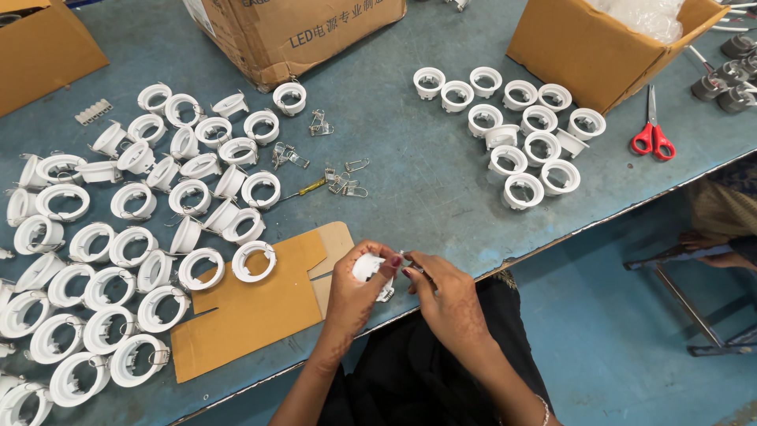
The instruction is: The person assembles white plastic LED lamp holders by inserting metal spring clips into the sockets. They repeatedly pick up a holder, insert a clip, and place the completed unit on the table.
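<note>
**Along the bench: rings, clips and two busy hands**

Across the far left of the blue-grey metal table (426, 197) lay a large crowd of round white plastic ring housings (126, 237), many already carrying wire clips at their sides, some upright and some tipped over. Just right of them a flat piece of brown corrugated cardboard (252, 308) sat at the table's near edge, and above it a loose scatter of small bent-wire spring clips (331, 177) lay near a thin yellow-handled tool (309, 188).

At the near edge, the left hand (355, 296) was curled around one white plastic ring housing (371, 270), cradling it by the rim with fingers wrapped behind. The right hand (445, 296) was pressed close against it, its thumb and fingertips pinching something small at the ring's side; it looked like a wire clip, though too little showed to be sure. The housing appeared light, rigid and smooth, so a hold across the rim seemed soundest, while the springy clip would probably need a firm pinch at its loop.

Further right a smaller group of white rings without visible clips (524, 142) stood in rows before an open brown cardboard box (599, 47), and red-handled scissors (652, 134) lay beyond.
</note>
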